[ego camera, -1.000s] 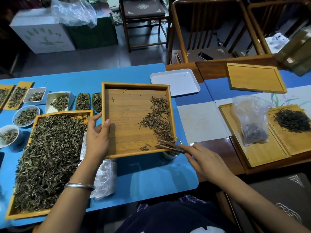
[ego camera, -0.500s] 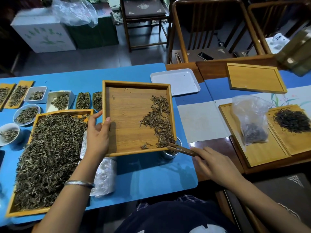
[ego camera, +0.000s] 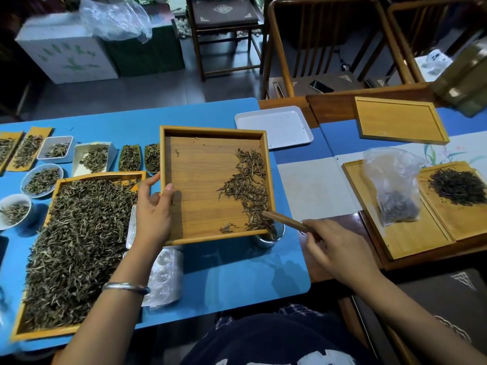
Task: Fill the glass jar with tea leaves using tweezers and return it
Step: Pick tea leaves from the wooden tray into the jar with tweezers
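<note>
Tan wooden tray (ego camera: pixel 205 196), dark-olive tea leaves (ego camera: pixel 250 188), blue table (ego camera: pixel 232 270).

Left hand (ego camera: pixel 152 209) reaching forward from a bare forearm, thumb hooked over an edge, fingers (ego camera: pixel 150 180) spread behind it. Right hand (ego camera: pixel 334 248) lower and to the right, knuckles up, fingers curled in a pinch.

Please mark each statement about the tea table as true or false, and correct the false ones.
1. The left hand grips the square wooden tray by its left edge. True.
2. The right hand holds a metal spoon. False: it holds brown tweezers.
3. The glass jar stands at the tray's near right corner. True.
4. The white tray is heaped with tea. False: it bears only a few specks.
5. The plastic bag lies on blue mat. False: it lies on a wooden tray.
</note>
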The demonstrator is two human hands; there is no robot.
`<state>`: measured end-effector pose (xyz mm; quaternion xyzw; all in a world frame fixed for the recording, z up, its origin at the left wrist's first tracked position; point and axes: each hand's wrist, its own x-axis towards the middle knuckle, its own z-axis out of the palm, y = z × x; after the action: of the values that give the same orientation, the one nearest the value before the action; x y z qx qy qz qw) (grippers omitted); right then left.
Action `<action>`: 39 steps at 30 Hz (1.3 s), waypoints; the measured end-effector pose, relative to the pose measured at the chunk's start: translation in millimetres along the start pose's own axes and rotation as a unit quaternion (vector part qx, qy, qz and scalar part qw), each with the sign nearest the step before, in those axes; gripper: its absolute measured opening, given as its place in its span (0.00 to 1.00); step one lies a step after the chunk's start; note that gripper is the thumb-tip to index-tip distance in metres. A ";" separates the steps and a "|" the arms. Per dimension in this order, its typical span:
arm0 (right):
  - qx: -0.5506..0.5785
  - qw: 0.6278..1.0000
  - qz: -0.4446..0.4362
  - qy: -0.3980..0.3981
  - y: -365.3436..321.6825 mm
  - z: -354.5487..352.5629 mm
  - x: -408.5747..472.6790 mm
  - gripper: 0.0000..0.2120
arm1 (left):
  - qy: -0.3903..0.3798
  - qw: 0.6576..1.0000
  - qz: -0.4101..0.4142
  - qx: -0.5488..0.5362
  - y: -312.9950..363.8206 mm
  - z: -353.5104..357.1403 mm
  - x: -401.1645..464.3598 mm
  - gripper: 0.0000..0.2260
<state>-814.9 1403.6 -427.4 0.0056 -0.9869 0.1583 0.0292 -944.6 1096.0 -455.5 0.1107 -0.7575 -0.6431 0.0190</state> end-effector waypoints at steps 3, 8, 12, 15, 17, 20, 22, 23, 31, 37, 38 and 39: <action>-0.009 0.999 -0.048 -0.024 -15.0 6.6 10.7 0.12 | 0.003 1.000 0.001 0.004 -1.6 0.4 1.3 0.13; -0.002 0.991 -0.128 -0.045 -37.0 23.0 24.1 0.15 | -0.002 1.000 -0.003 0.001 -2.7 -1.2 2.7 0.13; 0.002 0.984 -0.165 -0.064 -46.9 33.1 34.6 0.17 | -0.007 1.000 -0.005 -0.006 -5.5 -1.9 4.3 0.14; 0.001 0.979 -0.184 -0.090 -47.2 31.9 41.7 0.17 | -0.006 1.000 -0.005 -0.002 -8.0 -2.6 5.9 0.12; -0.014 0.976 -0.194 -0.096 -42.8 26.3 44.7 0.18 | 0.001 1.000 -0.005 0.000 -8.3 -1.9 6.4 0.11; -0.044 0.974 -0.201 -0.100 -32.5 16.4 46.5 0.18 | 0.022 1.000 0.000 0.008 -8.7 -0.6 6.7 0.11; -0.055 0.973 -0.196 -0.108 -24.7 10.3 47.4 0.17 | 0.026 0.999 0.002 0.021 -9.1 -0.6 6.6 0.12; -0.059 0.973 -0.195 -0.110 -20.6 7.8 47.6 0.17 | 0.026 0.999 -0.002 0.022 -9.3 -0.6 6.6 0.12; -0.084 0.973 -0.164 -0.142 14.5 -0.1 41.5 0.20 | 0.021 1.000 0.004 0.020 -8.1 0.3 8.1 0.13; -0.071 0.976 -0.130 -0.157 22.4 7.7 27.5 0.20 | 0.021 1.000 0.008 0.020 -8.1 0.6 8.4 0.13; -0.068 0.978 -0.124 -0.154 23.0 8.7 24.9 0.20 | 0.022 1.000 0.011 0.020 -8.5 0.4 8.3 0.13; -0.062 0.980 -0.116 -0.151 23.5 9.2 22.6 0.20 | 0.022 0.999 0.014 0.019 -8.7 0.4 8.1 0.13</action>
<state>-838.4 1423.0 -442.1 0.1422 -0.9805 0.0897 -0.1020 -951.4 1093.6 -465.0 0.1145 -0.7705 -0.6256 0.0427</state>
